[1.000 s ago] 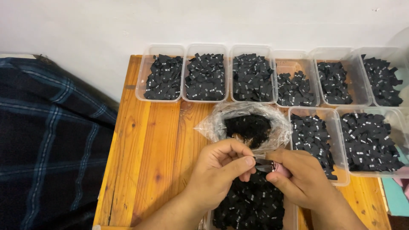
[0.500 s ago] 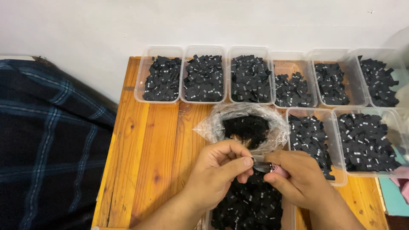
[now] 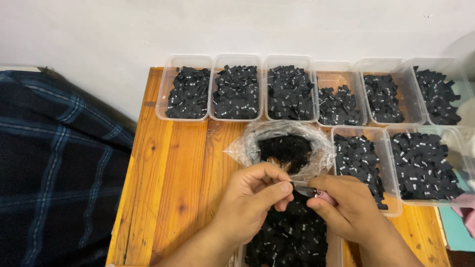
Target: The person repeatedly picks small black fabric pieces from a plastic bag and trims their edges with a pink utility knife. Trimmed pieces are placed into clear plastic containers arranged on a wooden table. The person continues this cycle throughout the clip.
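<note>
My left hand (image 3: 255,200) and my right hand (image 3: 342,203) meet above a clear tub of small black pieces (image 3: 289,242) at the table's near edge. Together they pinch one small black piece (image 3: 303,189) between thumbs and fingertips. Something pink (image 3: 326,198) shows inside my right hand's fingers. Just beyond the hands lies an open clear plastic bag (image 3: 284,146) with more black pieces inside.
A row of several clear tubs (image 3: 237,89) filled with black pieces lines the far edge of the wooden table (image 3: 173,168). Two more tubs (image 3: 420,165) stand at the right. A dark plaid cloth (image 3: 54,163) lies left of the table.
The hands stay together over the near tub, with only slight finger movement on the small piece.
</note>
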